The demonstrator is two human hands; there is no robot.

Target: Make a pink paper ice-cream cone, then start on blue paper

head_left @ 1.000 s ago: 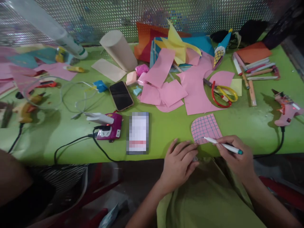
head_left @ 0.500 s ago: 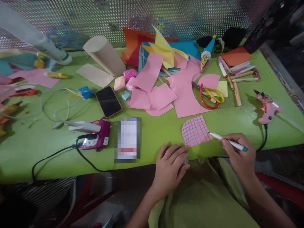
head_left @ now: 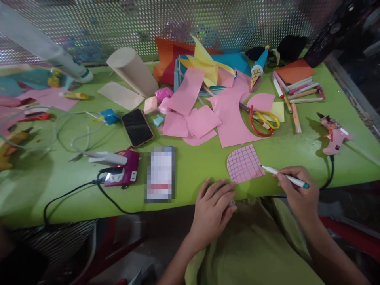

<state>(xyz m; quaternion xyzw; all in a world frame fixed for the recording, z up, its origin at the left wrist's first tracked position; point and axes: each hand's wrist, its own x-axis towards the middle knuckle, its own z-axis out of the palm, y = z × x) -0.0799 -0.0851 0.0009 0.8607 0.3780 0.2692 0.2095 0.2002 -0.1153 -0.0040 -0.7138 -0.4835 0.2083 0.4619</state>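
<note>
My right hand (head_left: 298,190) grips a white marker (head_left: 292,180) with a green end. The marker's tip is at the right edge of a pink paper piece (head_left: 245,163), which has one rounded side and a grid of blue-green lines. Along the table's front edge rests my left hand (head_left: 213,204), its fingers curled and their tips near the lower corner of that paper. A small pale thing (head_left: 232,202) shows between its thumb and fingers, too covered to name.
Scissors (head_left: 264,120) lie on pink paper scraps (head_left: 231,114) beyond the gridded piece. To the right are several markers (head_left: 303,87) and a pink glue gun (head_left: 335,136) with a cord. On the left sit two phones (head_left: 137,127), a purple power socket (head_left: 126,168) and cables.
Both hands, the marker and the gridded paper look almost unchanged. The view has shifted slightly, so the things at the left appear a little further right.
</note>
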